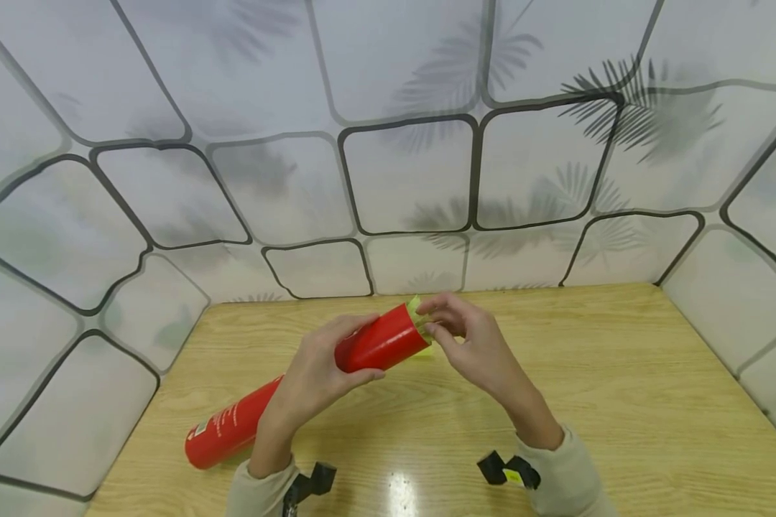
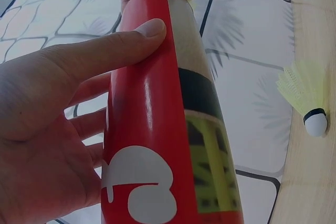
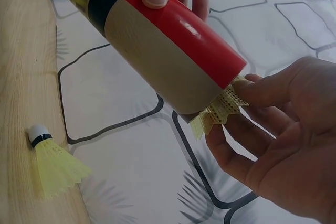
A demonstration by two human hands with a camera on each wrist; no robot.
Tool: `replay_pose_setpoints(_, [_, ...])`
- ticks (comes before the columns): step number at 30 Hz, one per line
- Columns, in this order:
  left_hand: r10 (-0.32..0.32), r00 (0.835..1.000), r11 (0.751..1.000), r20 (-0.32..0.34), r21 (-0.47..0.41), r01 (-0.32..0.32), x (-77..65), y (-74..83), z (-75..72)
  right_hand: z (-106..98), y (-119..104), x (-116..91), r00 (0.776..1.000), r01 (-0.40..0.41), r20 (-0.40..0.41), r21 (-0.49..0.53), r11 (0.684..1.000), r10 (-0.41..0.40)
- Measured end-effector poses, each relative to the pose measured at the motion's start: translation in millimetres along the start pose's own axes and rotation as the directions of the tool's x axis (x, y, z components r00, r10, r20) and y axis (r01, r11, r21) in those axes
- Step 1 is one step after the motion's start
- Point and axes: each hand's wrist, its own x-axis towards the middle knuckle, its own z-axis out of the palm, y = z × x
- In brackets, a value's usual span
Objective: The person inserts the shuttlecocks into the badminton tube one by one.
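Observation:
In the head view my left hand (image 1: 307,377) grips a long red shuttlecock tube (image 1: 391,341) around its upper part, tilted with the mouth up and to the right. A clear strip along the tube's side shows a dark band and a yellow shuttlecock skirt (image 2: 210,161) inside. At the mouth, the frilled yellow skirt of a shuttlecock (image 3: 220,111) sticks out. My right hand (image 1: 472,341) pinches that skirt's edge between thumb and fingers; its cork end is hidden in the tube.
A loose yellow shuttlecock (image 3: 58,163) with a white tip and black band lies on the wooden table (image 1: 588,380), mostly behind the tube in the head view. White cloth (image 1: 407,176) with dark outlines and leaf prints rises behind the table and along both sides.

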Motion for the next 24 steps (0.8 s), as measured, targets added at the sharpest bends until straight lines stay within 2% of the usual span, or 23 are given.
replay_pose_setpoints(10, [0.004,1.0,1.0,0.014,-0.015,-0.003,-1.1,0.7,-1.4,-2.0,1.0,-1.5,0.992,-0.026,0.125,0.126,0.992,0.01])
replay_pose_setpoints(24, [0.007,1.0,1.0,0.004,-0.013,-0.007,-1.0,0.9,-4.6,-3.3,3.5,-0.5,0.957,-0.084,0.289,0.257,0.963,0.006])
